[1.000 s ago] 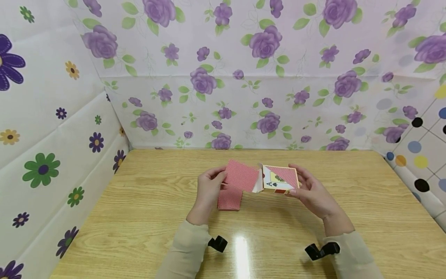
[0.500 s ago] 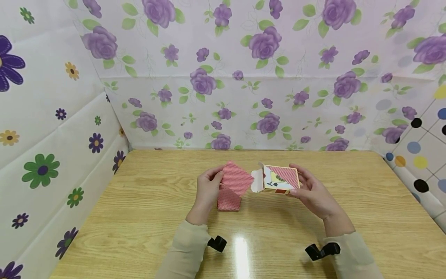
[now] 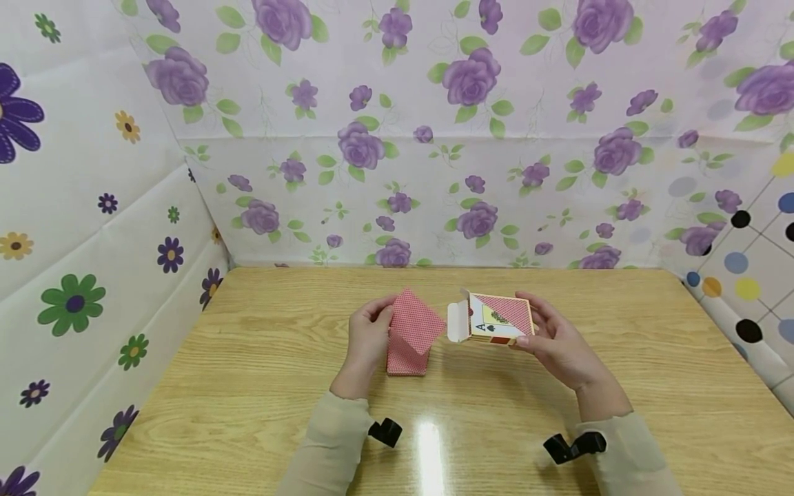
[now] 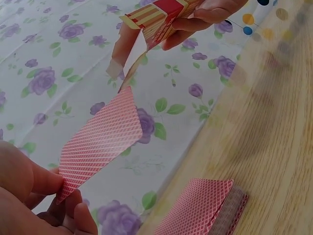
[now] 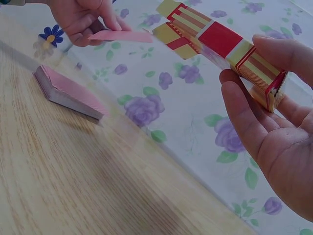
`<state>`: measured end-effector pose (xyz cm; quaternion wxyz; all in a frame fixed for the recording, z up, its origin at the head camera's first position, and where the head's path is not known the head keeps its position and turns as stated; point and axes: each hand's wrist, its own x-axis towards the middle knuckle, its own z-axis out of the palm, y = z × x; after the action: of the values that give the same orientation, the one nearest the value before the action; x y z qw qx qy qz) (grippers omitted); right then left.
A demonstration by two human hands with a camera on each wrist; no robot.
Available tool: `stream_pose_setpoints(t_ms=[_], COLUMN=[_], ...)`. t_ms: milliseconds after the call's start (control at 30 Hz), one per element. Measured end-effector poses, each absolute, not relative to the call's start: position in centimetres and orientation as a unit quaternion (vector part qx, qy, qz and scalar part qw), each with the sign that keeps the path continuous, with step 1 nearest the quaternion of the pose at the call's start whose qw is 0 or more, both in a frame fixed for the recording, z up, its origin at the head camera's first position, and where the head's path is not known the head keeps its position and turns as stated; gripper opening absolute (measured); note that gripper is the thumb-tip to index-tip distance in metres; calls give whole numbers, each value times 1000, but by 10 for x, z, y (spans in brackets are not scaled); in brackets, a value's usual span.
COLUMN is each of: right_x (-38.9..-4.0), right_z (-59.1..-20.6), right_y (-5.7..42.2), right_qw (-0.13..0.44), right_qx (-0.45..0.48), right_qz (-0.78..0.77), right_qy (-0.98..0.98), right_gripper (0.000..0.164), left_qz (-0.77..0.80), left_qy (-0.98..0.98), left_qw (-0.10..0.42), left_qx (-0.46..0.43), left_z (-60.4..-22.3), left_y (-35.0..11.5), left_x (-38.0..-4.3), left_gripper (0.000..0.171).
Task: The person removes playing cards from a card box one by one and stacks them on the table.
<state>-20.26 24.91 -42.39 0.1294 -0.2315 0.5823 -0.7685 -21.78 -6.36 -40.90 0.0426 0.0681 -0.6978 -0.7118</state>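
Observation:
My left hand (image 3: 369, 339) pinches a red-patterned playing card (image 3: 418, 318) by one corner, between thumb and fingers. In the left wrist view the card (image 4: 105, 142) points up toward the card box. Below it on the table lies a squared stack of playing cards (image 3: 406, 362), red backs up, partly covered by the held card in the head view. My right hand (image 3: 552, 341) grips the card box (image 3: 500, 318) by its far end, above the table. An ace of spades design shows on the box's face. Its white flap (image 3: 458, 322) hangs open toward the left hand.
The wooden table (image 3: 260, 386) meets a flower-patterned cloth (image 3: 422, 193) at its back edge. Another flowered sheet (image 3: 74, 234) stands on the left, and a dotted one (image 3: 750, 289) on the right. Black camera mounts (image 3: 386, 432) sit at both wrists.
The card in my left hand has moved left, away from the box's opening, and turned, so a gap now shows between card and flap. The right hand and box stay nearly still.

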Motion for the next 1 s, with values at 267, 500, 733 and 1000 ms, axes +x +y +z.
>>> stream_pose_setpoints(t_ms=[267,500,733,1000], right_x=[-201,-201,-200,-201], right_z=[-423,-421,-421,-422], right_y=[250,250,249,249], right_qw=[129,127,127,130], right_qx=[-230,-219,-217,-224], right_qz=[-770,-770,-770,-772], right_qy=[581,586,587,581], right_gripper=[72,73,73,72], left_qz=[-680,-631,-571,-503], left_qy=[-728,-774,-820,-863], left_qw=[55,42,20,29], left_qx=[64,43,4,-43], left_z=[-418,-423,-425,-433], left_y=[-61,-56,-54,-53], left_x=[-224,-228,-231,-237], left_gripper=[23,23,24,23])
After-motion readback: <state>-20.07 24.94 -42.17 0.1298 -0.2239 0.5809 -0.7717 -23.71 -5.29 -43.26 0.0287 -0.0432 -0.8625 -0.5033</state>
